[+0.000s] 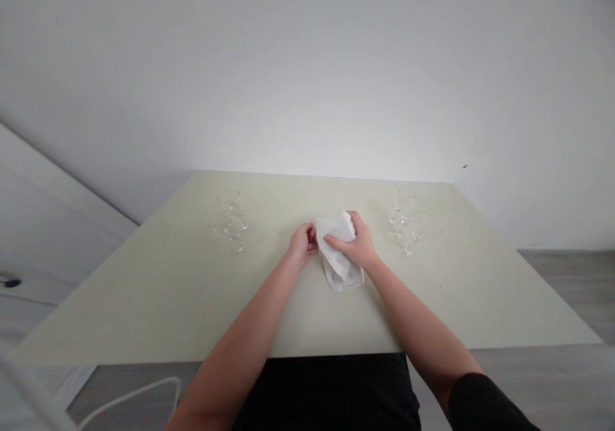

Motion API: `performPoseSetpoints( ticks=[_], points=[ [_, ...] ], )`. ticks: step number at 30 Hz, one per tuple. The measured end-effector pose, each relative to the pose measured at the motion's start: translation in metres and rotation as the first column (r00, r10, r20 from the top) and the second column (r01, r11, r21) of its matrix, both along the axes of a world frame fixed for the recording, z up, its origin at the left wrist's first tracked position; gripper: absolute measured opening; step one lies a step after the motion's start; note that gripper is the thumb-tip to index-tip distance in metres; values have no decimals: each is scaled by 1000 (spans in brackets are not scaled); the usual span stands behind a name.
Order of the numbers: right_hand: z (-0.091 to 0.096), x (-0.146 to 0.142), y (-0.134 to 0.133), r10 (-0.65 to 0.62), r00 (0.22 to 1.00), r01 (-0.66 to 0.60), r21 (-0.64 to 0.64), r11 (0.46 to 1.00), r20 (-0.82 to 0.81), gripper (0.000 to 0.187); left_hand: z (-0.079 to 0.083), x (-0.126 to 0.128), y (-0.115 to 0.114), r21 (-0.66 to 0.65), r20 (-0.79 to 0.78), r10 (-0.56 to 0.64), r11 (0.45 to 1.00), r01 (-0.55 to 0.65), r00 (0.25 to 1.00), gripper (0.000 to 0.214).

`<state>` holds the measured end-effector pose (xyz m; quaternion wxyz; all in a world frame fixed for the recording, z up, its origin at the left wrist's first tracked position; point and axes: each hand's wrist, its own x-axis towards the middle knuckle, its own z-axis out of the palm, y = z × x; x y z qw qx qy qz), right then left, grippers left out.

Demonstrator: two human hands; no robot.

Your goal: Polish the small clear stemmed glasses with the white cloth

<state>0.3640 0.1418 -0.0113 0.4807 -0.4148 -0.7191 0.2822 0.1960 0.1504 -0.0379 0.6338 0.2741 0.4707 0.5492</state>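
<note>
1. Nearest us is a black sleeve (485,402) at the near right, with both forearms reaching over the table's (168,303) near edge.
2. We see the right hand (359,242) gripping a white cloth (339,262) at mid-table, thumb across its front; the lower end hangs loose towards us.
3. The left hand (302,243) curls its fingers at the cloth's left edge; they seem to close round something clear, but we cannot tell for sure.
4. Clear glasses stand in two groups farther off: left glasses (235,226) and right glasses (403,221), both well apart from the hands.
5. We judge the work with the cloth to be midway; which group is done and which is left, we cannot tell.
</note>
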Motion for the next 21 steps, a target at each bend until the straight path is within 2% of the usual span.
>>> performPoseSetpoints(
  ticks=[3,5,7,10,13,16,19,21],
  points=[
    [-6,-5,5,-14,991,-10,-180,984,-129,47,3,-1,0,66,-60,109,992,-105,992,31],
    [-12,-9,9,-17,964,-73,-325,943,-267,50,6,-5,1,162,-129,186,973,-164,974,32],
    [-16,-12,11,-20,905,-185,-435,881,-426,56,8,-9,2,218,-163,205,961,-168,965,36],
    [-18,-13,13,7,826,-342,-490,802,-564,50,10,-15,2,197,-129,164,971,-137,978,36],
    [-17,-8,14,141,835,-435,-482,761,-532,41,12,-18,1,202,-127,137,973,-110,982,35],
    [-17,-1,16,251,885,-419,-437,796,-392,35,14,-16,-3,324,-246,138,945,-52,959,38],
    [-21,2,19,237,929,-338,-396,854,-283,31,18,-14,-8,422,-354,185,906,-20,917,40],
    [-24,2,21,253,935,-335,-386,859,-248,33,20,-13,-10,449,-366,215,893,-30,906,41]
  ],
)
